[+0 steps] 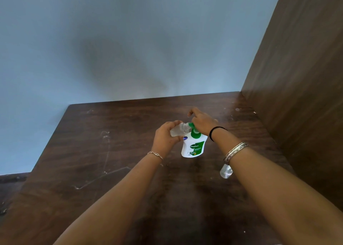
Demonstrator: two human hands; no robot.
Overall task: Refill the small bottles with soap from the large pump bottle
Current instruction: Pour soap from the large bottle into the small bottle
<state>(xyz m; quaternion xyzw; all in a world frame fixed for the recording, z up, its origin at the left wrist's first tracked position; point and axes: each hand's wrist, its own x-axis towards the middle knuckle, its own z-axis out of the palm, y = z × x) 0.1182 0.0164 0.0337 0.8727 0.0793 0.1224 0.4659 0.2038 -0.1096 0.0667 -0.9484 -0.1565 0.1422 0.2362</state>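
A dark wooden worktop (111, 170) carries the white-and-green pump bottle (194, 146) upright near its middle; the right hand (203, 123) presses down on the green pump head. The left hand (165, 138) grips a clear small bottle (178, 130), tilted with its mouth at the spout; a second small bottle (226, 171) sits just behind the right forearm.

two small bottles (177, 130) (clear) (226, 171), one pump bottle (194, 146)

1. Large pump bottle (194, 147): white body, green label and green pump head; stands upright on the table.
2. Small clear bottle (178, 130): tilted, uncapped, its open neck at the pump spout.
3. Second small clear bottle (226, 171): near the right forearm, partly hidden.
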